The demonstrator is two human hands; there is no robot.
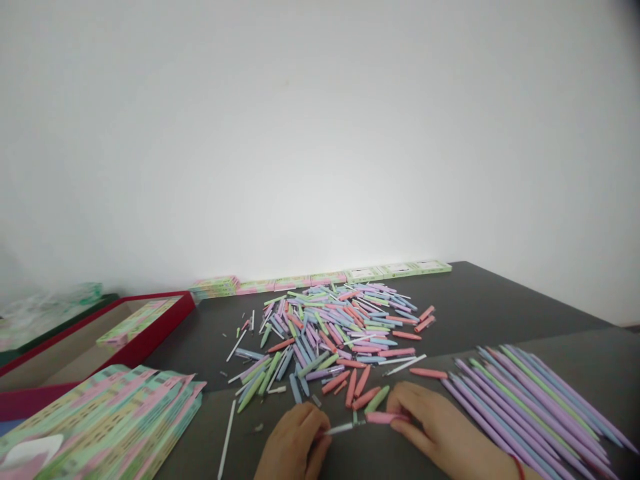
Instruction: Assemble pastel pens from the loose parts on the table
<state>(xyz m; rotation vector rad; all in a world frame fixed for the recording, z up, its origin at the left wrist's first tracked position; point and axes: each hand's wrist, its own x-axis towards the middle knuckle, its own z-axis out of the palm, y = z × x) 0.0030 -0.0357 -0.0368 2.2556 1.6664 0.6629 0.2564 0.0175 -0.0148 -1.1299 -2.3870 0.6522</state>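
Pink pen barrel (pixel 383 418) pinched in right hand (pixel 430 427); left hand (pixel 295 443) closed on white refill (pixel 340 429). Pile of pen parts (pixel 330 333) behind, on dark tabletop (pixel 475 307).

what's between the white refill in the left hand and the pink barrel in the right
Nothing visible. The left hand pinches the white refill, whose tip points at the open end of the pink barrel held by the right hand. Only bare table shows in the short gap between them.
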